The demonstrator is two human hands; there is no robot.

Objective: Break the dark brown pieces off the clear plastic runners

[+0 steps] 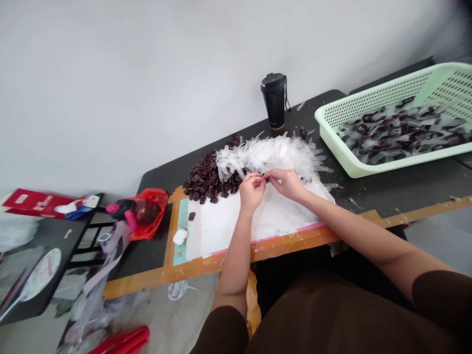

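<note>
My left hand (252,192) and my right hand (286,184) meet fingertip to fingertip over the white work sheet (217,231). Both are closed in a pinch around a small dark brown piece, mostly hidden by the fingers. Just behind them lies a heap of translucent white plastic strips or sleeves (275,153). A pile of flat, dark brown pieces (206,177) spreads to the left of that heap. One loose dark piece (191,216) sits apart on the sheet's left side.
To the right stands a pale green basket (334,147) holding dark pieces with clear plastic. A black tumbler (275,101) is behind the heap. A white earbud case (180,237) rests at the sheet's left edge, with a bottle (145,212) on a red bag (157,226) farther left.
</note>
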